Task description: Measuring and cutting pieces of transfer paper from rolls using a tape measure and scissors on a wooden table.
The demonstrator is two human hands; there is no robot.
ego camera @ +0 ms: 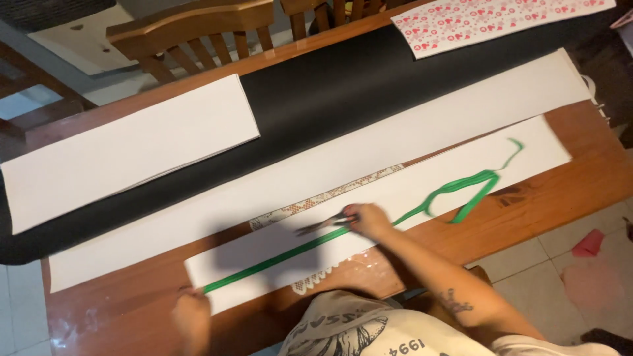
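A green ribbon (pixel 277 258) lies stretched along a long white paper strip (pixel 422 184) on the wooden table (pixel 567 178). My left hand (pixel 192 311) pins the ribbon's left end at the strip's corner. My right hand (pixel 366 219) holds a pair of scissors (pixel 323 224), blades pointing left, just above the ribbon near the strip's middle. The ribbon's free end loops and curls at the right (pixel 475 188). A lace trim (pixel 316 201) peeks out from under the strip.
A black sheet (pixel 330 92) crosses the table with white paper sheets (pixel 132 145) on and beside it. Heart-patterned paper (pixel 488 20) lies at the far right. Wooden chairs (pixel 198 33) stand behind. Pink scraps (pixel 587 245) lie on the tiled floor.
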